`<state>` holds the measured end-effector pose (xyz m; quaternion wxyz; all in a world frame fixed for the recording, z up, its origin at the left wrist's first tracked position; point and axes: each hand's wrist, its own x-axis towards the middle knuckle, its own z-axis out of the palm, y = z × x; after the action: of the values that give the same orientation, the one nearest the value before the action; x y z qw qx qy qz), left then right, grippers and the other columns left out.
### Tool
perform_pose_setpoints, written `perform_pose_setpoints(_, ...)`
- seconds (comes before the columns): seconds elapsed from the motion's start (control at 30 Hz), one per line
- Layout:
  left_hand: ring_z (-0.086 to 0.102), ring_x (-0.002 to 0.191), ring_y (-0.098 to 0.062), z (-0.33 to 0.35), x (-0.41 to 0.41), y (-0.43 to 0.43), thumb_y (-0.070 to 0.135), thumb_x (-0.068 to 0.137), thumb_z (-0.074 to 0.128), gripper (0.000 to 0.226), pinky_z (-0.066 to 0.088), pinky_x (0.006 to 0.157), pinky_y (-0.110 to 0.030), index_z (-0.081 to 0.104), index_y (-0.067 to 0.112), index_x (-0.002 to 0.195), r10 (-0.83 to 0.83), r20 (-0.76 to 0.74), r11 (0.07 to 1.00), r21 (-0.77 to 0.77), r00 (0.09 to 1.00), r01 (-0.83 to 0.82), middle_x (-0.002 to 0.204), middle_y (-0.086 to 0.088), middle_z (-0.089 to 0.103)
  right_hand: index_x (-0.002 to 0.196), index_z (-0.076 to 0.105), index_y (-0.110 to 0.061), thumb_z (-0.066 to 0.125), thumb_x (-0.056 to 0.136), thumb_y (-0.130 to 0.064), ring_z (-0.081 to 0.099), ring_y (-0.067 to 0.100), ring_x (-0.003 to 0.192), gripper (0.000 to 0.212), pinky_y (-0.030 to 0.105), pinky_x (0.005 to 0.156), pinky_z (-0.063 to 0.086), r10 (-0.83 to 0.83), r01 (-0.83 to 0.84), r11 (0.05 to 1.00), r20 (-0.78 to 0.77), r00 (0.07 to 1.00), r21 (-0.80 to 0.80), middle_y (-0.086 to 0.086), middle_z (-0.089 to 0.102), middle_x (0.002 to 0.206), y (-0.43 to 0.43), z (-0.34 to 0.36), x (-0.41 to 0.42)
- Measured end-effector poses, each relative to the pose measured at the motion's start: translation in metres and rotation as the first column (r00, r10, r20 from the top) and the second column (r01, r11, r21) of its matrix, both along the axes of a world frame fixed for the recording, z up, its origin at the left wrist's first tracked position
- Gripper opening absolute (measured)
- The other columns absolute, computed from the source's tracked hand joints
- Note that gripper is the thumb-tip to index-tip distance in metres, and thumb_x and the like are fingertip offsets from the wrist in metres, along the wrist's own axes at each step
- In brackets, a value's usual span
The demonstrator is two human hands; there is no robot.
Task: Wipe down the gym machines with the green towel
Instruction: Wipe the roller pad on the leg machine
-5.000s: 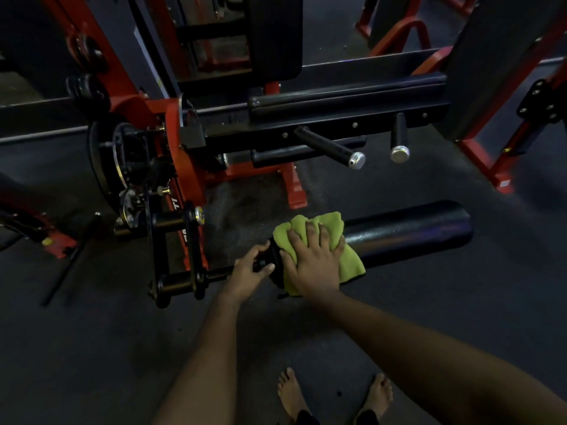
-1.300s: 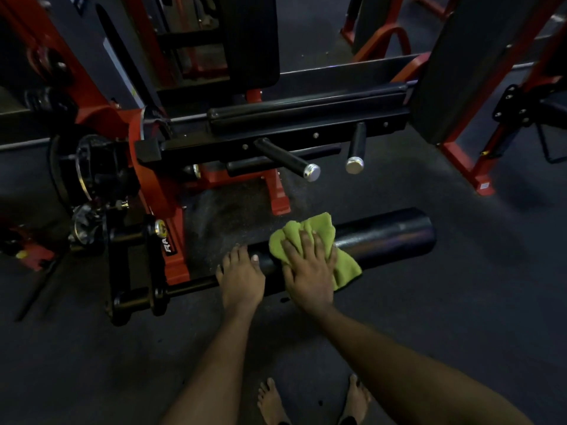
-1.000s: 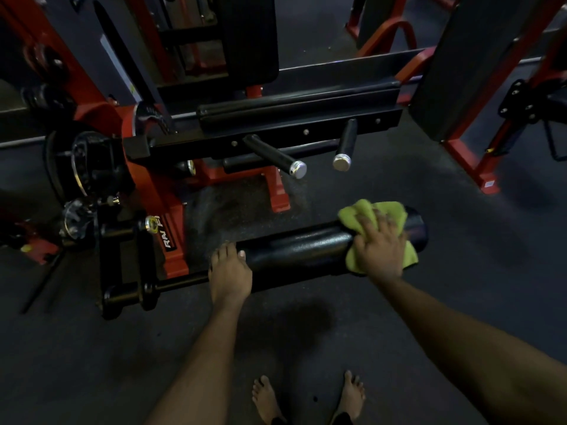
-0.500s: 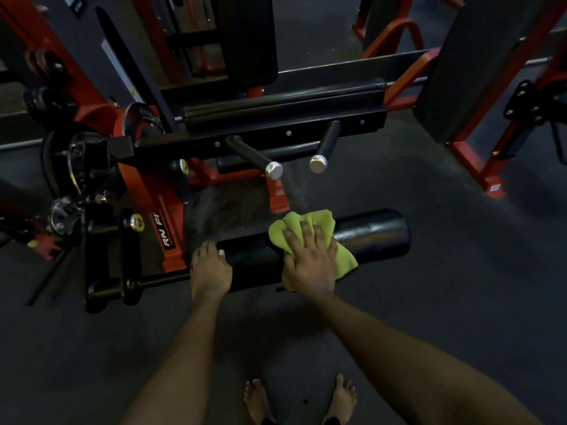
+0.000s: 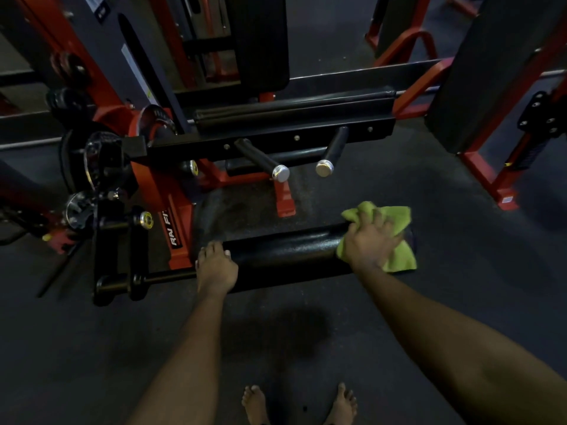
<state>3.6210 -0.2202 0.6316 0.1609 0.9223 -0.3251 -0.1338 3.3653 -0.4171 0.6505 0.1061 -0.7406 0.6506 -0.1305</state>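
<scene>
The towel [image 5: 395, 217] is pressed onto the right end of the roller [image 5: 285, 253] by the right hand [image 5: 369, 243]. Its fingers are spread over the cloth rather than closed round it, though the hand is blurred. The roller's long axis is laid left to right across the view, slightly raised toward the right. Its left end is steadied by the left hand [image 5: 216, 268], laid flat with fingers straight and nothing held. The rest of the roller's length is thus found left of the towel, between the two hands. The next stroke is judged to be called for along that axis, toward the left hand.
</scene>
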Motion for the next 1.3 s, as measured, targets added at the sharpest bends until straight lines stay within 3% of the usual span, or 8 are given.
perform_pose_setpoints(0.17,0.042,0.134,-0.039,-0.006,-0.001,0.000,0.013,0.101,0.044,0.039,0.032,0.113,-0.051,0.047,-0.001,0.137,0.021,0.034,0.999,-0.027,0.999,-0.020,0.143,-0.021,0.048,0.131,0.063,-0.029,0.052,0.087,-0.040,0.040,0.038,0.142,0.047,0.067,0.114,0.021,0.408,-0.406,0.913,0.028,0.913,-0.047,0.008,0.047,0.154,0.098,-0.005,0.070)
perform_pose_setpoints(0.27,0.043,0.132,-0.040,-0.010,0.002,0.003,0.013,0.101,0.043,0.039,0.032,0.113,-0.051,0.047,-0.001,0.137,0.004,0.047,0.999,-0.045,0.999,-0.002,0.142,-0.022,0.049,0.138,0.056,-0.033,0.049,0.088,-0.044,0.036,0.035,0.144,0.051,0.063,0.115,0.024,0.486,-0.486,0.874,0.000,0.874,-0.018,0.006,0.041,0.159,0.085,-0.002,0.054)
perform_pose_setpoints(0.47,0.040,0.136,-0.039,-0.006,-0.001,0.004,0.014,0.102,0.042,0.041,0.032,0.114,-0.051,0.045,0.000,0.140,0.029,0.011,0.997,-0.070,1.000,-0.028,0.145,-0.020,0.047,0.133,0.062,-0.029,0.042,0.084,-0.045,0.047,0.040,0.131,0.056,0.059,0.100,0.040,0.276,-0.276,0.961,-0.009,0.961,-0.035,0.011,0.052,0.149,0.012,-0.004,-0.018)
perform_pose_setpoints(0.8,0.030,0.146,-0.034,-0.005,-0.028,0.014,0.016,0.104,0.041,0.046,0.026,0.121,-0.048,0.040,0.002,0.149,0.064,0.113,0.985,-0.165,0.992,-0.045,0.155,-0.015,0.039,0.134,0.060,-0.027,0.040,0.097,-0.039,0.045,0.037,0.130,0.043,0.061,0.109,0.026,0.085,-0.061,0.990,-0.188,0.978,0.130,0.010,0.056,0.138,-0.064,0.016,-0.033)
perform_pose_setpoints(0.9,0.021,0.151,-0.032,-0.008,-0.042,0.023,0.015,0.104,0.041,0.048,0.020,0.124,-0.047,0.037,0.003,0.151,0.106,0.119,0.976,-0.203,0.987,-0.080,0.160,-0.013,0.032,0.129,0.063,-0.025,0.037,0.095,-0.041,0.049,0.034,0.126,0.046,0.058,0.111,0.029,0.123,-0.101,0.988,-0.210,0.970,0.113,0.009,0.059,0.135,-0.040,0.014,-0.001)
perform_pose_setpoints(1.0,0.018,0.152,-0.033,-0.009,-0.050,0.029,0.013,0.104,0.040,0.050,0.020,0.124,-0.048,0.034,0.001,0.151,0.097,0.118,0.972,-0.226,0.988,-0.068,0.162,-0.014,0.028,0.124,0.066,-0.025,0.039,0.090,-0.041,0.054,0.035,0.121,0.047,0.060,0.110,0.030,0.301,-0.299,0.953,-0.139,0.943,0.040,0.009,0.061,0.134,0.020,0.007,0.035)
perform_pose_setpoints(1.13,0.013,0.154,-0.029,-0.007,-0.057,0.037,0.014,0.104,0.039,0.052,0.022,0.124,-0.049,0.030,0.002,0.153,0.093,0.098,0.969,-0.237,0.991,-0.068,0.164,-0.012,0.023,0.130,0.063,-0.030,0.046,0.087,-0.044,0.046,0.034,0.135,0.048,0.060,0.110,0.028,0.413,-0.413,0.910,-0.037,0.910,-0.019,0.006,0.053,0.149,0.047,-0.001,0.025)
perform_pose_setpoints(1.3,0.012,0.154,-0.027,-0.005,-0.059,0.040,0.016,0.104,0.037,0.052,0.023,0.123,-0.049,0.030,0.004,0.154,0.097,0.087,0.969,-0.234,0.991,-0.074,0.165,-0.009,0.021,0.130,0.066,-0.027,0.040,0.082,-0.044,0.053,0.038,0.122,0.057,0.058,0.099,0.040,0.206,-0.208,0.973,-0.023,0.978,-0.103,0.011,0.059,0.141,-0.015,-0.003,-0.040)
